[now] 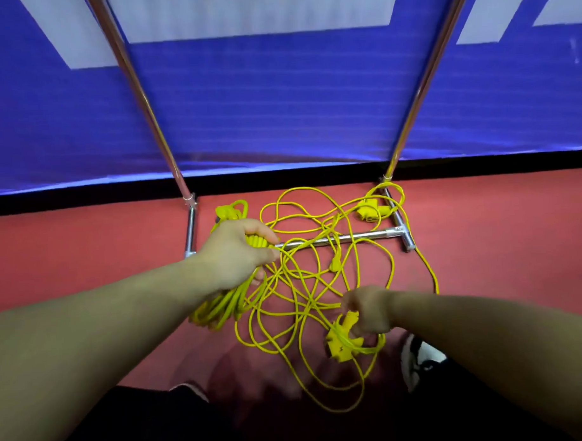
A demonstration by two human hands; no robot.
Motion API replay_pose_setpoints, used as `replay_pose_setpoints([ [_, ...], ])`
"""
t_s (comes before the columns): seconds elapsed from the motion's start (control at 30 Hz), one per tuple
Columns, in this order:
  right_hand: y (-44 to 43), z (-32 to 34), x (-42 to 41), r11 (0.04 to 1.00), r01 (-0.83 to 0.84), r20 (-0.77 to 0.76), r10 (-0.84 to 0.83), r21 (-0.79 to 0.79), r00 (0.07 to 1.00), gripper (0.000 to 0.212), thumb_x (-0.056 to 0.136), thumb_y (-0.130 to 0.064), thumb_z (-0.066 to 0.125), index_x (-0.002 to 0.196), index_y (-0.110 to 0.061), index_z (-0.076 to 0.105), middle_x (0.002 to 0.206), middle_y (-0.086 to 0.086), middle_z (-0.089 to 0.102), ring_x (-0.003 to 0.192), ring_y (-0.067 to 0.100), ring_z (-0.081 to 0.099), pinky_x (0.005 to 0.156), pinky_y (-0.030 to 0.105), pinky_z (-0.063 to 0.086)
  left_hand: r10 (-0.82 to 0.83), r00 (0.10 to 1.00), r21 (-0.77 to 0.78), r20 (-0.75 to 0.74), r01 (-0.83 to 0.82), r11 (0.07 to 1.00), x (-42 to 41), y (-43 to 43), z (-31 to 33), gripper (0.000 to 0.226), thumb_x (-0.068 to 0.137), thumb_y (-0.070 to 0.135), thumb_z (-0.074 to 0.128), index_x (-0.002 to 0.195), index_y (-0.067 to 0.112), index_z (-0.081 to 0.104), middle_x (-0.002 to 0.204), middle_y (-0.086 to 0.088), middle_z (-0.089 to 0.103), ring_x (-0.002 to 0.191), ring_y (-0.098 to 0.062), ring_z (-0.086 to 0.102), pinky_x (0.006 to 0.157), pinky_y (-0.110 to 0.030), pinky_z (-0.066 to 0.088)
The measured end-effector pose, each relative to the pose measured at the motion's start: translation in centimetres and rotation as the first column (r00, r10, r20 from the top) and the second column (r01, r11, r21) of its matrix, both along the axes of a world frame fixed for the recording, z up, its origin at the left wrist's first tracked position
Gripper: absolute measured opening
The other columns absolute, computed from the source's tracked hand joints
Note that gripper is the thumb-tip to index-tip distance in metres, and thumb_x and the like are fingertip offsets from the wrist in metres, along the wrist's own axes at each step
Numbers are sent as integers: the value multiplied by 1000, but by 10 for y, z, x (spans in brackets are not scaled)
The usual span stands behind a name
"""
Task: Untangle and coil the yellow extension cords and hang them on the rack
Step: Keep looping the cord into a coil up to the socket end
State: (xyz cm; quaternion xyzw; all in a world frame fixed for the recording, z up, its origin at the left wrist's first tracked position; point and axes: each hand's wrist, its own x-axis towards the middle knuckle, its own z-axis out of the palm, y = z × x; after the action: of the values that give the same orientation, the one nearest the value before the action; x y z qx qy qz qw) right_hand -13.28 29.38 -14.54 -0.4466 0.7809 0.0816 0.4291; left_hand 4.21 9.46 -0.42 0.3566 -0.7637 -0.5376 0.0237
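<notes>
Head view: left hand grips coil, right hand holds socket, tangle crossing rack.

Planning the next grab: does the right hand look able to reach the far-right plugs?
Probably not yet: the right hand grips the outlet block; only loose cord loops lie between it and the plugs.

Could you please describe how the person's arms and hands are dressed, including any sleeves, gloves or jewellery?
Both hands are bare. The left hand and the right hand wear no gloves, and no ring shows, though the right one is somewhat blurred. The left forearm and the right forearm carry no sleeve, watch or band as far as the frame reaches.
</notes>
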Motion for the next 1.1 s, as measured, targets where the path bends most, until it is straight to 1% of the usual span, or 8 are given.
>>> replay_pose_setpoints([
  [0.17,14,-65,6,990,140,3,-140,-7,990,95,65,-49,83,145,-22,38,139,7,52,124,28,54,98,29,47,14,1000,9,23,-14,1000,-16,2,-19,13,85,10,78,95,15,70,50,2,60,42,-13,57,48,-30,52],
  [0.27,18,-92,20,971,232,61,-229,-47,971,109,59,-53,84,149,-31,25,145,5,45,129,28,51,103,31,45,-17,999,5,46,16,1000,-23,4,-29,15,82,13,81,91,21,72,62,-14,64,47,-23,60,55,-42,55],
  [0.53,20,-141,41,935,327,61,-321,-137,945,111,63,-49,87,152,-38,22,165,-4,6,140,34,40,112,41,40,-25,991,65,128,17,998,-31,13,-43,14,84,9,79,93,16,71,47,-3,57,38,-18,55,43,-24,46],
  [0.7,23,-147,36,894,428,148,-408,-136,901,102,62,-43,90,149,-35,36,161,2,16,139,27,43,114,33,38,-8,992,90,126,-4,996,-34,15,-45,15,83,5,80,91,15,71,52,-4,58,39,-20,55,42,-24,45],
  [0.8,23,-137,29,847,505,203,-471,-167,858,101,57,-47,92,145,-30,45,147,4,38,131,23,49,107,26,40,-8,996,120,92,-3,993,-32,12,-39,15,82,4,80,91,13,72,58,-8,58,43,-23,55,45,-28,48],
  [0.97,-7,-69,0,705,662,389,-552,-254,738,107,40,-66,92,130,-20,57,112,3,68,99,21,68,90,38,56,16,1000,112,-17,-14,994,-32,12,-5,13,84,4,77,94,10,71,59,-9,59,44,-19,56,45,-29,51],
  [1.03,-24,-18,-11,663,679,441,-531,-315,724,87,48,-59,93,119,-23,57,95,-1,68,74,14,65,68,31,59,72,994,125,-79,-62,990,-32,15,14,13,85,5,77,94,10,71,59,-10,59,44,-19,56,47,-30,52],
  [1.1,-38,39,-16,616,668,479,-474,-419,738,59,67,-35,91,115,-24,58,91,-4,67,71,10,63,62,23,55,114,981,136,-160,-92,986,-29,18,35,12,85,3,76,94,9,71,55,-9,57,42,-18,54,46,-30,52],
])
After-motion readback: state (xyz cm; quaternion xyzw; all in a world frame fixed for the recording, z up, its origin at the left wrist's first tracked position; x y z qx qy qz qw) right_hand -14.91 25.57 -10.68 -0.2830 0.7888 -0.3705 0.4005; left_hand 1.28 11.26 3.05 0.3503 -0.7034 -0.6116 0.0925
